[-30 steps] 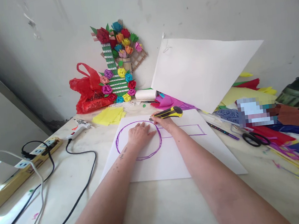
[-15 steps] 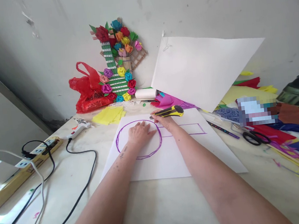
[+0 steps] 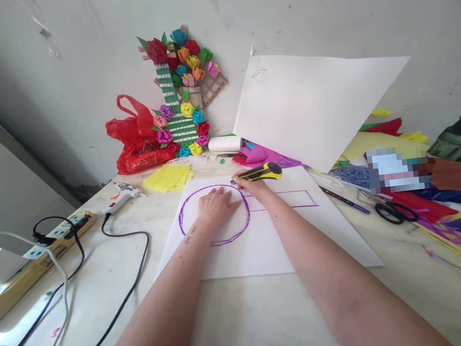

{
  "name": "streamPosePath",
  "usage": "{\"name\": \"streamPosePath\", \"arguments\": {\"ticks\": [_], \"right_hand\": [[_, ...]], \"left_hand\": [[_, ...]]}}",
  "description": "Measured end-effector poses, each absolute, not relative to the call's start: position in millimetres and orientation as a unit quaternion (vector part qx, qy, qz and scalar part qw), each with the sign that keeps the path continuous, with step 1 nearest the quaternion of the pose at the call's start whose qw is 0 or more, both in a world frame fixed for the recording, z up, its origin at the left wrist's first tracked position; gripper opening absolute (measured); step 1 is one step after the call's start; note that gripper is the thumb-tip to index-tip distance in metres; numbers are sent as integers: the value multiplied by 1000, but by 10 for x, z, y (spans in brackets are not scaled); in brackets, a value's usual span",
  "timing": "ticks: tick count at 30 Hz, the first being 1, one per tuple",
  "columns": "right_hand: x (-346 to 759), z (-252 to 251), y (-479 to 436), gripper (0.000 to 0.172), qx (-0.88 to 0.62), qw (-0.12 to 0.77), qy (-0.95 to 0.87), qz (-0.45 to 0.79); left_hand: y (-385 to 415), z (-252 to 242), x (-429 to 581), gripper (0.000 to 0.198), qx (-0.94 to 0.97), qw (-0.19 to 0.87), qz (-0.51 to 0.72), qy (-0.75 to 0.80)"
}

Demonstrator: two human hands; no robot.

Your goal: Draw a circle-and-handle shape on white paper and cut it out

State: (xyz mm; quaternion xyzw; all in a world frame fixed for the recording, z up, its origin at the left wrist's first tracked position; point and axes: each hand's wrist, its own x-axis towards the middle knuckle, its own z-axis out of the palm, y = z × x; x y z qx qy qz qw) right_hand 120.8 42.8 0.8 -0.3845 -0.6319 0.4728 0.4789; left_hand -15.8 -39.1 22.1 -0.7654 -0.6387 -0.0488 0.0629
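A white board (image 3: 249,260) lies flat on the table, marked with a purple circle (image 3: 232,241) and a long purple rectangle (image 3: 292,199) that meets the circle's right side. My left hand (image 3: 213,207) rests flat inside the circle, its fingers spread on the board. In my right hand (image 3: 252,186) is a yellow and black utility knife (image 3: 270,171), gripped near its front end. The knife's tip is by the circle's upper right edge, close to where the rectangle begins. My fingers partly hide the blade, so I cannot tell whether it touches the board.
Behind stand a paper-flower guitar (image 3: 178,118), a red plastic bag (image 3: 137,139) and a leaning white sheet (image 3: 314,102). Yellow papers (image 3: 168,178) lie beyond the board. On the right are scissors (image 3: 396,212) and a pen (image 3: 344,200); on the left, a glue gun (image 3: 121,199) and power strip (image 3: 63,236).
Both hands and the board look nearly the same as before. Only a very slight shift of the knife's handle shows in my right hand.
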Motion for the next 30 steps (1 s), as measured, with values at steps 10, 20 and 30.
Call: {"name": "streamPosePath", "arguments": {"ticks": [10, 20, 30], "right_hand": [[1196, 46, 382, 24, -389, 477, -625, 480], [1198, 52, 379, 24, -392, 474, -623, 483], [1199, 39, 397, 26, -391, 478, -617, 488]], "left_hand": [[-394, 237, -156, 45, -767, 59, -45, -637], [-403, 237, -156, 45, -765, 52, -49, -640], [-410, 239, -155, 45, -766, 56, -47, -639]]}}
